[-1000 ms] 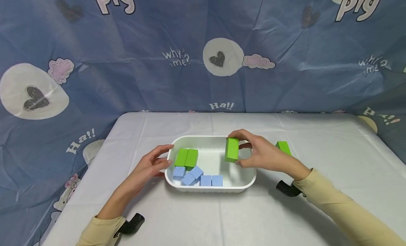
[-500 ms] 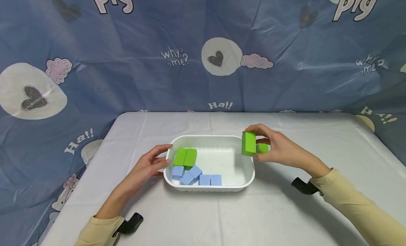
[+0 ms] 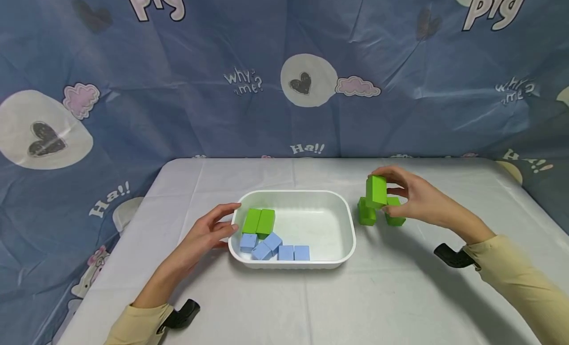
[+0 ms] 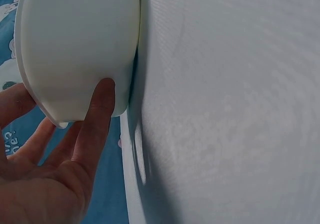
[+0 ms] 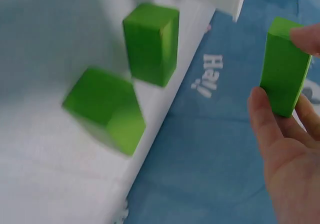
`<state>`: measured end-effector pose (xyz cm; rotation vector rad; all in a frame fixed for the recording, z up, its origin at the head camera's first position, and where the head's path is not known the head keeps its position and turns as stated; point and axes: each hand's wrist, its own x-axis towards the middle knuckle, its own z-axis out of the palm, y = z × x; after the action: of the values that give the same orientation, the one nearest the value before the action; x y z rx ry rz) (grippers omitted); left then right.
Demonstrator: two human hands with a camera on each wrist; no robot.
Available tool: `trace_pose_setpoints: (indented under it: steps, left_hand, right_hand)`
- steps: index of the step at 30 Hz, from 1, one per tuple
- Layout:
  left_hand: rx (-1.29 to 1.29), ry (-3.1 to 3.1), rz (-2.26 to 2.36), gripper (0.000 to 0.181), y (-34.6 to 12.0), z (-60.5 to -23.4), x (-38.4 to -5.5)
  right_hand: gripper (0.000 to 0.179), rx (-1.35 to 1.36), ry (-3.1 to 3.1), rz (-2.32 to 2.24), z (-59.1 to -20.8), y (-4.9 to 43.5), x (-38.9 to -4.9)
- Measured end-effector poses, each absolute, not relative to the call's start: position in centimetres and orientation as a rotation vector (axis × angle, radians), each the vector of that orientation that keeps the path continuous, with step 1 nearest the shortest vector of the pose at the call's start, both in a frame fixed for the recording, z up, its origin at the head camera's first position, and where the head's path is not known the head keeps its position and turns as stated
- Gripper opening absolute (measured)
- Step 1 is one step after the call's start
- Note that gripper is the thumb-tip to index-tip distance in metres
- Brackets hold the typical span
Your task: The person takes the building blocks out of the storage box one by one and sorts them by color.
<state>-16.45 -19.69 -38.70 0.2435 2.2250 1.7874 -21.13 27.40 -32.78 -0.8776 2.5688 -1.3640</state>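
In the head view my right hand [image 3: 422,199] pinches a green rectangular block [image 3: 376,193] between thumb and fingers, raised above the table. Two more green blocks are on the table below it, the left one [image 3: 365,214] and the right one [image 3: 395,214], partly hidden by the held block and fingers. A white plastic tray [image 3: 313,264] stands to their left. Inside are two green blocks [image 3: 265,222] side by side and several light blue cubes [image 3: 286,252]. My left hand [image 3: 202,241] touches the tray's left end with extended fingers; the left wrist view has a fingertip against the tray's outer wall [image 4: 75,49].
A white cloth [image 3: 284,305] covers the table. Behind it hangs a blue printed curtain [image 3: 200,112]. Black wrist straps [image 3: 453,256] show at both sleeves.
My right hand has carried the green block rightward, out from over the tray to above the green blocks on the table. My left hand stays at the tray's left end.
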Motion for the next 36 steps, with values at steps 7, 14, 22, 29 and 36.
trace_pose_setpoints:
  steps: [7, 14, 22, 29, 36]
  left_hand:
    - [0.234, 2.227, 1.781, 0.054, -19.6, -38.7, -16.4]
    - [0.231, 2.232, 1.777, 0.053, -19.6, -38.7, -16.3]
    - [0.228, 2.235, 1.765, 0.053, -19.6, -38.7, -16.4]
    - [0.222, 2.232, 1.766, 0.053, -19.6, -38.6, -16.4]
    - [0.223, 2.238, 1.762, 0.054, -19.6, -38.7, -16.5]
  right_hand:
    - [0.068, -0.810, 2.588, -1.388, -33.0, 30.2, -21.0]
    - [0.067, -0.803, 2.587, -1.378, -33.7, 32.7, -21.0]
    - [0.067, -0.765, 2.630, -1.342, -34.5, 35.0, -20.9]
    - [0.067, -0.791, 2.602, -1.297, -35.5, 36.8, -21.2]
    - [0.068, -0.742, 2.523, -1.329, -36.9, 38.0, -21.4]
